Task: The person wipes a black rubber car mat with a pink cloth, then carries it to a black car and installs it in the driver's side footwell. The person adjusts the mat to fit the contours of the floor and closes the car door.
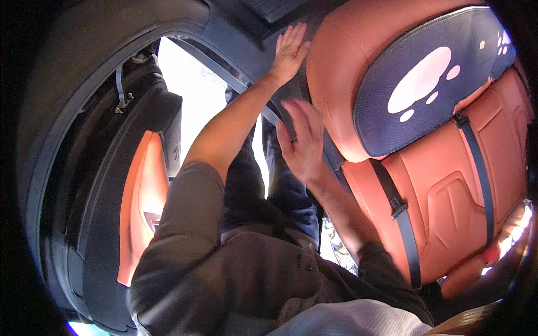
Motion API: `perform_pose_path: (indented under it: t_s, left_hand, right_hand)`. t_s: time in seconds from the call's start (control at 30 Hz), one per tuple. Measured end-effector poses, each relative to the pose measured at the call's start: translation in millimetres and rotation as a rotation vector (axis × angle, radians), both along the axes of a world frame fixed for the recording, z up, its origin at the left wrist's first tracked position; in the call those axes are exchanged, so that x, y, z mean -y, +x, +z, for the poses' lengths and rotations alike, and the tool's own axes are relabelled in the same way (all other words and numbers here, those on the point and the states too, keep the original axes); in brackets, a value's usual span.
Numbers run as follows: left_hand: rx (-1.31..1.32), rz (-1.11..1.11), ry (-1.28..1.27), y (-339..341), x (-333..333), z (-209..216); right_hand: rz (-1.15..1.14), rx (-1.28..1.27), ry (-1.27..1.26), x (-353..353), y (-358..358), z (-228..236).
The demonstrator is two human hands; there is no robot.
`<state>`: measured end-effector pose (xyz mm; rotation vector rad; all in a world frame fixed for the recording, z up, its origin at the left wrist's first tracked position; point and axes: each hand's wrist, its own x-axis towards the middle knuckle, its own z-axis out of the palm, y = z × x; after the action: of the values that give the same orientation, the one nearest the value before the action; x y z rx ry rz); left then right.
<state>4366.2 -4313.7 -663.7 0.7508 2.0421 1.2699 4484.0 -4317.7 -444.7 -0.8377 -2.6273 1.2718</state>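
Observation:
My left hand lies flat, fingers stretched out, on the dark interior trim beside the orange-brown leather seat cushion. Below it, my right hand is raised in the air with fingers and thumb apart, slightly blurred. A small dark spot shows by its palm, too unclear to name. Over the cushion lies a dark blue seat mat with pale paw-print shapes. The leather seatback adjoins it, crossed by two dark seat belts.
An open car door with an orange-brown armrest panel is on my left. Bright outdoor light fills the door opening. The dark door frame curves across the top left. A red buckle piece shows at the lower right.

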Motion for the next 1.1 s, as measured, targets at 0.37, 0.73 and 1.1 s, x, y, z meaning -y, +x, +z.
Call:
perform_pose_path:
  t_s: [0.37, 0.73, 1.1]
  left_hand:
    - [-0.052, -0.022, 0.015, -2.9, 4.0, 0.2]
    - [-0.069, -0.024, 0.003, -9.9, 8.9, 1.6]
    - [-0.132, 0.098, -0.07, 39.0, 69.1, 29.4]
  right_hand:
    - [-1.157, -0.137, -0.559, 54.8, 48.3, -99.5]
    - [-1.239, -0.116, -0.871, 71.5, 20.3, -80.8]
    - [-1.343, -0.168, -1.294, 50.0, 59.6, -103.8]
